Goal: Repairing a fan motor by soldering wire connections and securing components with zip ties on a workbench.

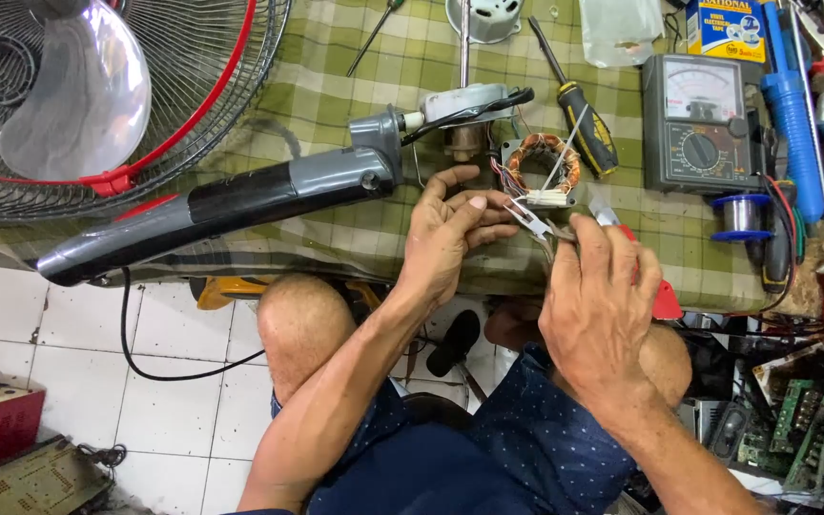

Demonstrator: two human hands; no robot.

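Wires (538,221) from the stator (541,164) sit between my two hands at the front edge of the surface (355,86), which is covered with a green checked cloth. My left hand (452,229) has its fingers curled together, pinching the wire bundle just below the stator's copper coil. My right hand (595,291) is closed around pliers (643,277) with red handles; the metal tips meet the wires beside my left fingertips. The stator lies flat, touching the end of the grey fan neck (240,195), whose motor housing (464,103) stands just behind it. A fan guard (116,95) with a translucent blade lies at the far left, well apart from my hands. A screwdriver (579,110) with a black and yellow handle lies just right of the stator. An analogue meter (703,124) stands further right, with a solder spool (739,215) near it and a blue tool (793,114) beside that. Circuit boards (813,420) lie low on the right, below the surface.
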